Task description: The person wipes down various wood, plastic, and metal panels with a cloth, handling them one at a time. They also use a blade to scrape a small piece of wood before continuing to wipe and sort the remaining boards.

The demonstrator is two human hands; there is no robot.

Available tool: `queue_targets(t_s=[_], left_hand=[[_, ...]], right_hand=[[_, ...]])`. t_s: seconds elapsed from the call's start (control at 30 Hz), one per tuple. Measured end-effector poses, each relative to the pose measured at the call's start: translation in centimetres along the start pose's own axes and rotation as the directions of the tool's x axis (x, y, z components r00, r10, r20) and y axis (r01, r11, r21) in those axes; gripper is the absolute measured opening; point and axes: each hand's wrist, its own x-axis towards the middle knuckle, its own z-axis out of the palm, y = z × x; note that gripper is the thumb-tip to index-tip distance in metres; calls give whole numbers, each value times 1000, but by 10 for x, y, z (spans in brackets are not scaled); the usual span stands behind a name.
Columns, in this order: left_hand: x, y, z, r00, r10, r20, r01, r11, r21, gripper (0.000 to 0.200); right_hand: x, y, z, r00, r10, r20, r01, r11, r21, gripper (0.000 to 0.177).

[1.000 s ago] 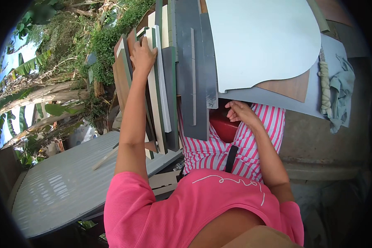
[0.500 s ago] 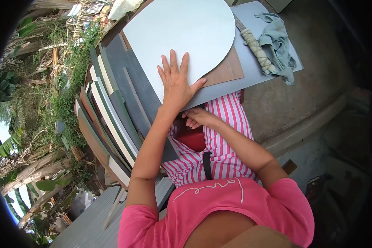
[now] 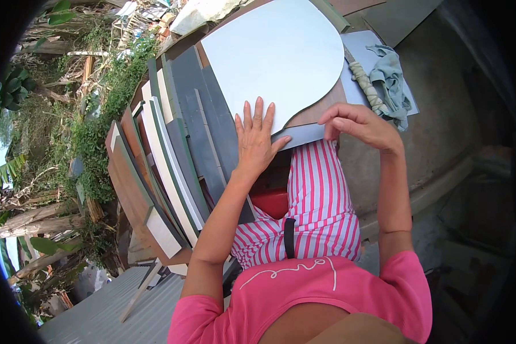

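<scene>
My left hand [image 3: 255, 137] lies with fingers spread on the lower left end of a white board [image 3: 275, 54] that has a rounded right side. Beneath that board are a brown wood-grain sheet [image 3: 321, 110] and a grey-blue sheet [image 3: 307, 135]. My right hand [image 3: 358, 125] hovers near the right edge of these sheets, its fingers bent and apart, with nothing visible in it. A knife with a cloth-wrapped handle [image 3: 368, 86] rests on the grey-blue sheet, and a crumpled grey-green cloth [image 3: 390, 80] lies beside it.
Several cut boards [image 3: 166, 155] in white, brown and grey are stacked at the left. Dark grey panels [image 3: 203, 109] lie beside the white board. A red seat [image 3: 271, 203] shows between my legs. Corrugated sheeting [image 3: 92, 309] is at the lower left, and plants [image 3: 92, 166] grow beyond the stack.
My right hand has risen from beside my lap to the right edge of the sheets. My left hand remains on the white board. The whole view has shifted slightly.
</scene>
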Motion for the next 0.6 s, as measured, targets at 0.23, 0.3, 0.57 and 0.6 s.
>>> queue_targets(t_s=[0.23, 0.3, 0.57, 0.6], left_hand=[[-16, 5, 2, 998, -60, -11, 59, 998, -20, 82], [-24, 7, 1, 997, -78, -23, 77, 996, -45, 83], [-45, 15, 0, 990, -139, -20, 137, 985, -107, 87], [-45, 15, 0, 990, -137, -17, 134, 984, -115, 87]], right_hand=[[97, 19, -179, 472, -359, -805, -448, 688, -570, 57], [120, 34, -201, 474, -368, -800, -549, 587, -595, 64], [144, 23, -202, 452, -236, -860, -723, 468, -508, 58], [142, 23, -207, 461, -243, -854, -720, 460, -519, 58]])
